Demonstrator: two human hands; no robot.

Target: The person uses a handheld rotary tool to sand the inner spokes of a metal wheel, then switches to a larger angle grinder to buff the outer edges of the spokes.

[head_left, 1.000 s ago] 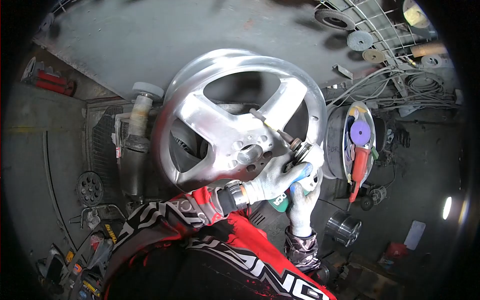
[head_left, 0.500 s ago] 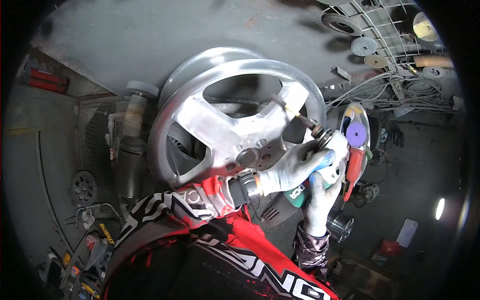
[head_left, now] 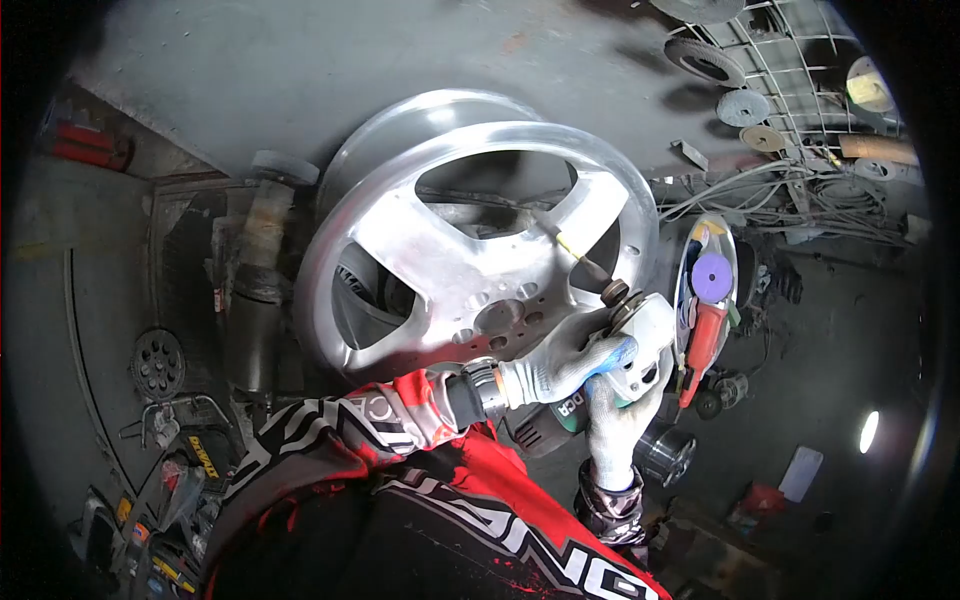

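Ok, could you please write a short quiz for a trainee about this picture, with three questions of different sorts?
1. True or false: the left hand and the right hand both wear gloves and both grip the power tool.
2. Where does the tool's bit point? A) at a spoke of the alloy wheel; B) at the floor; C) at the wire rack.
3. Fill in the missing word: the round disc to the right of the wheel is ____ in colour.
Key: 1 true; 2 A; 3 purple.
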